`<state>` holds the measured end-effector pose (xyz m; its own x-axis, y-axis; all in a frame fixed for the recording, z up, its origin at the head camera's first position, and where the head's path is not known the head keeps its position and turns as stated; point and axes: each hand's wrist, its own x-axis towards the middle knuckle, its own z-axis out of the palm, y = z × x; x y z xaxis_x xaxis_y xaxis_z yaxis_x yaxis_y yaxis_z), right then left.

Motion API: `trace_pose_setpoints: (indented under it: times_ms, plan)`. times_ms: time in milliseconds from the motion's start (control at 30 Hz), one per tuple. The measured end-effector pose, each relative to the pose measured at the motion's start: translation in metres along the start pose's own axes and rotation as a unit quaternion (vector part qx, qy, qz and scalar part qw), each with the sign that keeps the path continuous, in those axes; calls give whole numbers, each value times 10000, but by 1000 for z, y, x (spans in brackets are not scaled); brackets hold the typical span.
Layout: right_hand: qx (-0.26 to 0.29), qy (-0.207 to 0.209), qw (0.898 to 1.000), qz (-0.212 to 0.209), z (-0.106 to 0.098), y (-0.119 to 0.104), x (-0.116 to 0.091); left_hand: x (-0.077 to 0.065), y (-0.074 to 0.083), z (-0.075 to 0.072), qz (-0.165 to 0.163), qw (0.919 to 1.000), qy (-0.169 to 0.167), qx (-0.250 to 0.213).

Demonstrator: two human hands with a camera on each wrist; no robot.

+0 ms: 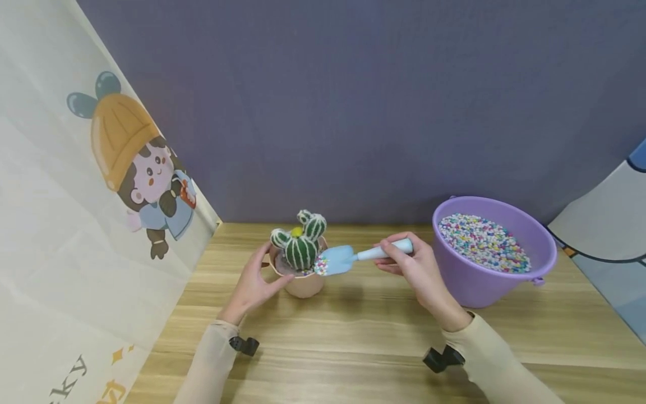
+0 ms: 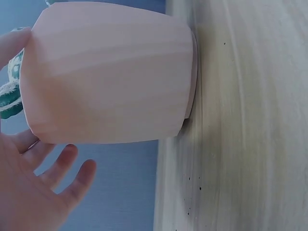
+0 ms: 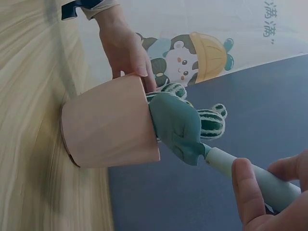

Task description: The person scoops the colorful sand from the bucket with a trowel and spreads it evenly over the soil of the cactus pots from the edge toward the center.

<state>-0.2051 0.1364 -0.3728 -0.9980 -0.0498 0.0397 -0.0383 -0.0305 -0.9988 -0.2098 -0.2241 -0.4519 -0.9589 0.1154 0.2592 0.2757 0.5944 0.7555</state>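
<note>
A green-and-white striped cactus [image 1: 301,253] with a yellow bloom stands in a pale pink flowerpot [image 1: 305,288] on the wooden table. My left hand [image 1: 254,287] steadies this pot by its rim, thumb on the near side and fingers round the left; the lower fingers are spread free in the left wrist view. With my right hand [image 1: 418,269] I grip the handle of a light blue trowel [image 1: 339,261]. Its tip, carrying small multicoloured pellets [image 1: 321,266], reaches the pot's right rim beside the cactus. In the right wrist view the trowel's blade [image 3: 174,126] hides part of the cactus.
A purple bucket [image 1: 466,286] holding many coloured pellets [image 1: 484,244] stands right of my right hand. Behind the wooden table [image 1: 343,336] rises a dark blue-grey wall [image 1: 353,112]. A white sheet with a cartoon figure [image 1: 151,174] hangs at the left.
</note>
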Motion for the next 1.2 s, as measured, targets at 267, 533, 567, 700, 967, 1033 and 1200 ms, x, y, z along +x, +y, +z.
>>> trace_pose_setpoints:
  times_ms: [267, 533, 567, 700, 967, 1033, 1200]
  plan:
    - [-367, -17, 9987, -355, 9, 0, 1, -2, 2, 2, 142, 9997, 162, 134]
    - [-658, -92, 9919, -1079, 17, -1, 0, -5, 8, 2, 28, 9986, 272, 448]
    - [-681, -99, 9913, -1119, 19, -2, 0, -6, 10, 2, -13, 9983, 272, 506]
    - [-736, -106, 9902, -1183, 22, -4, -1, -8, 17, 4, -189, 9967, 271, 743]
    - [-771, -172, 9899, -1178, 24, -6, 0, -9, 24, 6, -466, 9941, 234, 950]
    - [-766, -200, 9900, -1171, 24, -6, 0, -8, 23, 5, -381, 9954, 167, 863]
    - [-786, -224, 9898, -1165, 25, -8, 0, -5, 14, 2, 110, 9987, -66, 489]
